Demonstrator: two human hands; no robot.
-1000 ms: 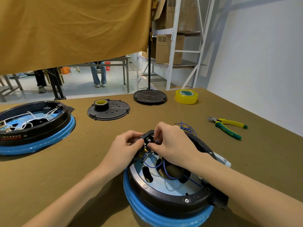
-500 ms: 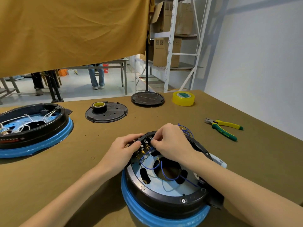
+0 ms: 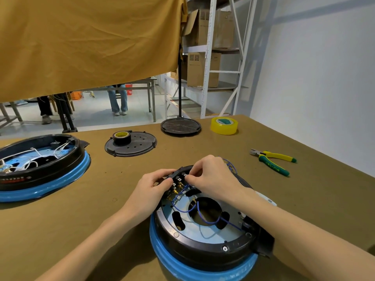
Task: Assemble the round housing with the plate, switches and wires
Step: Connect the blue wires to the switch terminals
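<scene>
A round black housing (image 3: pixel 203 243) with a blue lower ring sits upside down at the table's near edge. Inside it lies a silver plate (image 3: pixel 209 233) with a big centre hole and blue wires (image 3: pixel 199 211) looping across. A black switch block (image 3: pixel 178 180) with brass terminals stands at the housing's far rim. My left hand (image 3: pixel 151 186) grips the block's left side. My right hand (image 3: pixel 211 177) pinches a blue wire end at the terminals; its fingertips hide the contact.
A second housing (image 3: pixel 40 169) with white wires sits at far left. A black perforated cover (image 3: pixel 132 148) carries a small tape roll (image 3: pixel 121 136). A stand base (image 3: pixel 180 126), yellow tape (image 3: pixel 223 125) and green-yellow pliers (image 3: pixel 273 161) lie further back and right.
The view has tilted slightly, so the table sits lower in frame. Both hands stay at the switch block, the right fingers shifting a little over the terminals.
</scene>
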